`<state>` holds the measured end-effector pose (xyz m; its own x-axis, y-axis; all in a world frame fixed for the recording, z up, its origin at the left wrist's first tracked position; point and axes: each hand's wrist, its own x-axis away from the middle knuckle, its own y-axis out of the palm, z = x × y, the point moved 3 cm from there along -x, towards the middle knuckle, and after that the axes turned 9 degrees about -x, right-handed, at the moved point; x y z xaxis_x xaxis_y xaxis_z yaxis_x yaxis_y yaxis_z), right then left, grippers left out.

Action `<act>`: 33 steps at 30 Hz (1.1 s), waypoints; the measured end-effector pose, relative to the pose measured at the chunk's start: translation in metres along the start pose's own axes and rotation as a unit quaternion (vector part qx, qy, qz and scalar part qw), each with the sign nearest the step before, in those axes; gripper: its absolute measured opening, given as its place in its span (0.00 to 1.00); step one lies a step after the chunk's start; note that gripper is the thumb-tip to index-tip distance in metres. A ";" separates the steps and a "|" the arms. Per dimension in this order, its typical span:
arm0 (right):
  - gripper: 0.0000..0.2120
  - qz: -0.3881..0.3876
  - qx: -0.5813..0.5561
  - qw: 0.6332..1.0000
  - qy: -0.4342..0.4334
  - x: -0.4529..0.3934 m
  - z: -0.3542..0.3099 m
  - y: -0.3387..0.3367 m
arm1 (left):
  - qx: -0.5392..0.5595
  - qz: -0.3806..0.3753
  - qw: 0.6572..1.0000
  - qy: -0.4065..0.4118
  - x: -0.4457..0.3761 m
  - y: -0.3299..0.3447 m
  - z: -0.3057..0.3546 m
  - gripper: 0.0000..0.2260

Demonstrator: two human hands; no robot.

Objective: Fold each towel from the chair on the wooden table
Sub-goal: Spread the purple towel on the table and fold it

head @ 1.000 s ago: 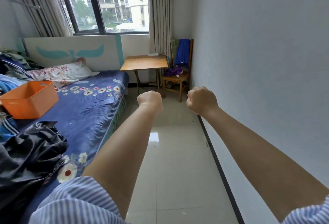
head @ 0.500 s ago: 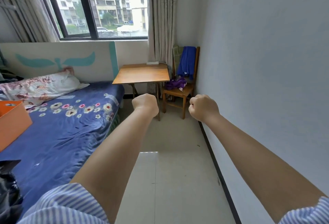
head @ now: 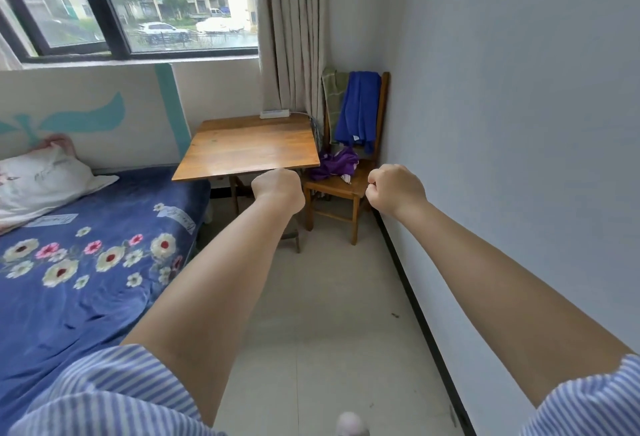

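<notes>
A wooden chair [head: 346, 189] stands in the far right corner. A blue towel [head: 358, 110] hangs over its backrest beside a green towel [head: 331, 89]. A purple towel [head: 334, 165] lies crumpled on the seat. The wooden table [head: 249, 146] stands left of the chair, its top bare except for a white power strip [head: 274, 113] at the back edge. My left hand [head: 278, 188] is a closed fist held out in front of the table's near edge. My right hand [head: 394, 189] is also a fist, in front of the chair seat. Both hold nothing.
A bed with a blue floral cover [head: 86, 262] and a pillow [head: 41, 182] fills the left side. The grey wall [head: 519, 124] runs close along the right. A tiled floor strip [head: 329, 314] leads to the chair. Curtains [head: 294, 37] hang behind the table.
The view has moved forward along the floor toward the table and chair, which now appear larger. The orange bin and dark clothes on the bed have left view. Both fists stay closed.
</notes>
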<state>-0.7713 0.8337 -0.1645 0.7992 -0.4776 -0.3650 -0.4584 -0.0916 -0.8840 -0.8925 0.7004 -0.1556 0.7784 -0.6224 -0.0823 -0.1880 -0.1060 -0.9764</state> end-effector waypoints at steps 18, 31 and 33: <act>0.14 -0.101 -0.010 0.993 0.054 -0.406 0.143 0.188 | -0.020 -0.080 0.995 0.047 -0.465 0.089 0.012 0.08; 0.13 -0.150 -0.048 0.970 0.185 -0.587 0.256 0.300 | -0.036 -0.175 0.964 0.195 -0.719 0.179 0.085 0.13; 0.13 -0.165 -0.057 0.964 0.199 -0.604 0.276 0.320 | -0.033 -0.192 0.960 0.202 -0.746 0.196 0.099 0.13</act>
<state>-1.2933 1.3335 -0.3076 0.7064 -0.7018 0.0926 -0.2620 -0.3808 -0.8868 -1.4505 1.2205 -0.3059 0.5053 -0.7754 0.3788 0.0187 -0.4290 -0.9031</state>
